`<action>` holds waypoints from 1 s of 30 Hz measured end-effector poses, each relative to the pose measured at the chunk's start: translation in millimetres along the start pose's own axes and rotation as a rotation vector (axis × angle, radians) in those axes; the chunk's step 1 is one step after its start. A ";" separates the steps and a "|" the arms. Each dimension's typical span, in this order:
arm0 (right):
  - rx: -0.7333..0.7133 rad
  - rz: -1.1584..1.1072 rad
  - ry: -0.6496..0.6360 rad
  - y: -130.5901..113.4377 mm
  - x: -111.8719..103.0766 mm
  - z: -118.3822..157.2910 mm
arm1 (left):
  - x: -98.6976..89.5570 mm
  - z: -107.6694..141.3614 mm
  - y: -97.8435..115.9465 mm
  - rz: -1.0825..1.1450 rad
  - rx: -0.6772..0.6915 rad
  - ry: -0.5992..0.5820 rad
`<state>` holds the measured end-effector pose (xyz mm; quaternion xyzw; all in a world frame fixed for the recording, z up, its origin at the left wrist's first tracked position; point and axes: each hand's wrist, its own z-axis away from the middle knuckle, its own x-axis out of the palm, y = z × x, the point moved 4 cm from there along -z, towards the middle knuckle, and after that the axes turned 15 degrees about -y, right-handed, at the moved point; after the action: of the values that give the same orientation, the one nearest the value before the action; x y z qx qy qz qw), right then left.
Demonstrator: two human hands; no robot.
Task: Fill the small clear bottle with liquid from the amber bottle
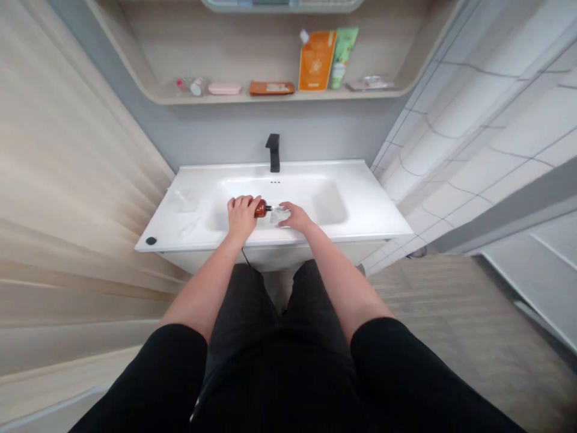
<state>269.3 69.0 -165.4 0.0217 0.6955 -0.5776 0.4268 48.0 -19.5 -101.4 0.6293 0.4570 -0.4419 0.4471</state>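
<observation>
Hold the glossy amber-brown, round-shouldered bottle with a narrow dark neck (261,208) on its side over the smooth white rectangular basin (332,204) — left hand (242,216) with grip clamped around the bottle body. Support the clear, colourless vessel (278,216) at the neck, right hand (296,216) with grip curled around it. Align neck and vessel; control tilt gradually. Bottle: glass or plastic — cannot tell. Basin: glossy, softly rounded corners.

Soft, even light fills the room, where a beige curtain (58,156) hangs in folds down the left, a grey wall (216,129) crosses the upper middle behind a pale recessed shelf (202,48) and white washstand (378,207), and white tiling (509,114) lines the upper right above greyish wood-look flooring (433,307) at lower right.
</observation>
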 end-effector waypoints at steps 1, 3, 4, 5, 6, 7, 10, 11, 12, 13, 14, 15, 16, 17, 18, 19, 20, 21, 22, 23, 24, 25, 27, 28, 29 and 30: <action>-0.004 -0.001 -0.002 -0.6 -0.1 0.4 | -0.1 0.0 0.1 0.002 0.002 0.000; -0.010 0.000 -0.005 -1.4 -0.4 0.9 | -0.3 0.0 0.2 0.005 0.006 0.001; -0.008 0.002 -0.005 -1.5 -0.5 1.0 | -0.3 0.0 0.2 0.006 0.006 0.000; -0.004 0.005 -0.003 -1.5 -0.6 1.1 | -0.3 0.1 0.1 0.008 0.006 -0.002; 0.001 0.008 -0.001 -1.4 -0.7 1.0 | -0.3 0.2 0.0 0.011 0.007 -0.003; 0.005 0.010 0.000 -1.3 -0.8 1.0 | -0.3 0.2 0.1 0.014 0.009 -0.004; 0.006 0.011 0.001 -1.3 -0.8 0.8 | 0.0 0.4 0.1 0.020 0.013 -0.004; 0.004 0.011 -0.002 -1.4 -0.6 0.8 | 0.1 0.4 0.0 0.017 0.011 -0.002; 0.003 0.012 -0.004 -1.6 -0.5 0.8 | 0.2 0.5 -0.1 0.011 0.008 0.002; 0.002 0.013 -0.006 -1.8 -0.4 0.8 | 0.2 0.5 -0.1 0.005 0.008 0.006; 0.002 0.014 -0.006 -2.0 -0.4 0.8 | 0.2 0.5 -0.1 0.001 0.009 0.010; 0.002 0.016 -0.007 -2.2 -0.4 0.8 | 0.2 0.5 0.0 -0.001 0.011 0.013; 0.005 0.017 -0.007 -2.4 -0.5 0.8 | 0.2 0.4 0.1 -0.001 0.013 0.014; 0.010 0.019 -0.005 -2.5 -0.6 0.7 | 0.2 0.3 0.3 0.000 0.014 0.012; 0.014 0.021 -0.004 -2.5 -0.7 0.7 | 0.1 0.3 0.4 0.001 0.012 0.008; 0.015 0.022 -0.005 -2.7 -0.8 0.7 | 0.0 0.2 0.5 0.001 0.009 0.004; 0.012 0.024 -0.004 -2.9 -0.9 0.6 | -0.1 0.1 0.7 0.001 0.006 -0.001; 0.010 0.024 -0.003 -3.0 -0.9 0.6 | -0.3 0.2 0.8 0.002 0.003 -0.003; 0.007 0.024 -0.004 -3.0 -0.9 0.6 | -0.5 0.2 1.0 0.002 0.001 -0.004; 0.005 0.024 -0.004 -3.0 -0.8 0.6 | -0.7 0.3 1.0 0.004 0.001 -0.005; 0.005 0.022 -0.004 -2.9 -0.7 0.7 | -0.9 0.4 1.1 0.007 0.003 -0.003; 0.008 0.021 -0.005 -2.7 -0.6 0.7 | -1.0 0.5 1.1 0.010 0.007 -0.002; 0.013 0.018 -0.009 -2.3 -0.3 0.9 | -0.9 0.5 0.9 0.014 0.016 0.002; 0.012 0.017 -0.010 -2.3 -0.2 1.0 | -0.8 0.5 0.8 0.014 0.020 0.005; 0.013 0.016 -0.010 -2.2 -0.2 1.1 | -0.6 0.4 0.6 0.012 0.021 0.006; 0.013 0.015 -0.010 -2.2 -0.3 1.1 | -0.4 0.3 0.4 0.007 0.019 0.007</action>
<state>268.9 67.5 -163.4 0.0271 0.6894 -0.5790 0.4344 48.3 -20.0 -101.1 0.6369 0.4521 -0.4423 0.4408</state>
